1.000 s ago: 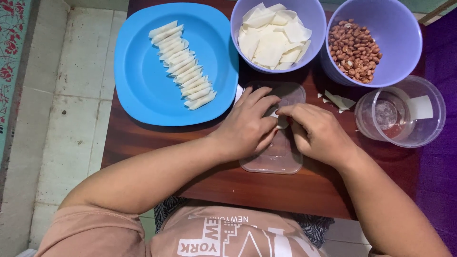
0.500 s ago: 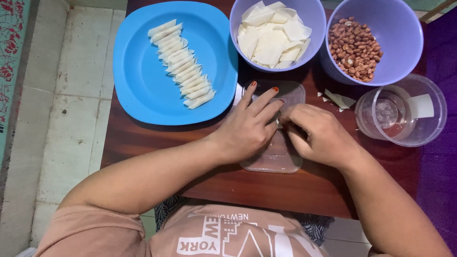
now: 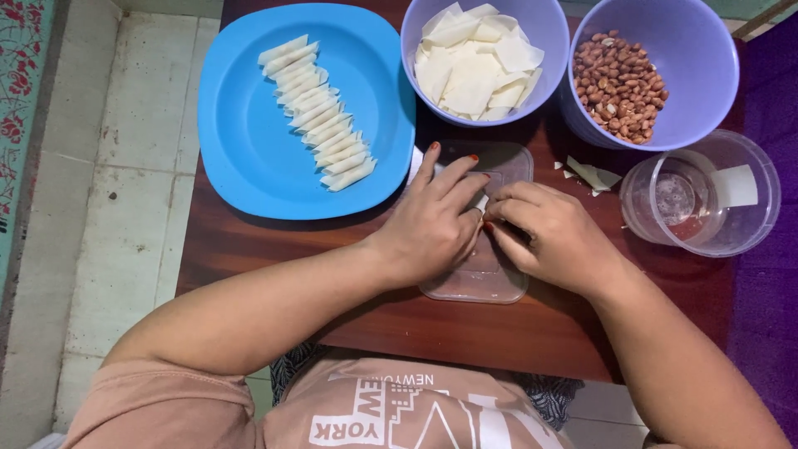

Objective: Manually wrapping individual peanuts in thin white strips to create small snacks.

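Dark wooden desk [image 3: 399, 324] over a pale tiled floor, seen from your head looking down. Your two hands meet over a clear flat plastic lid [image 3: 486, 278] lying on the desk right in front of you. Between them sits a small white wrapper piece [image 3: 480, 202], mostly hidden; only a sliver shows at the fingertips. Your left hand [image 3: 432, 220] lies flat-ish, fingers stretched forward and pressing down on the piece, not closed around it. Your right hand [image 3: 553, 233] is curled, fingertips pinched in against the piece from its side; how firm the hold is, you cannot tell, the fingers cover it.

Judged step: rolling or folding one wrapper, mid-roll. The next move likely calls for keeping the edge tight under your fingertips while rolling, light pressure so the thin sheet does not tear or spring open.

Outward: just beyond your left hand, a blue plate [image 3: 241, 166] with a neat row of finished white rolls [image 3: 317, 112]. Straight ahead of both hands, a purple bowl of flat wrappers [image 3: 478, 62]. Ahead of your right hand, a second purple bowl of peanuts [image 3: 619, 87]. Just outside your right hand, a few wrapper scraps [image 3: 592, 176] on the desk, then a clear round tub [image 3: 702, 199] with a little liquid.
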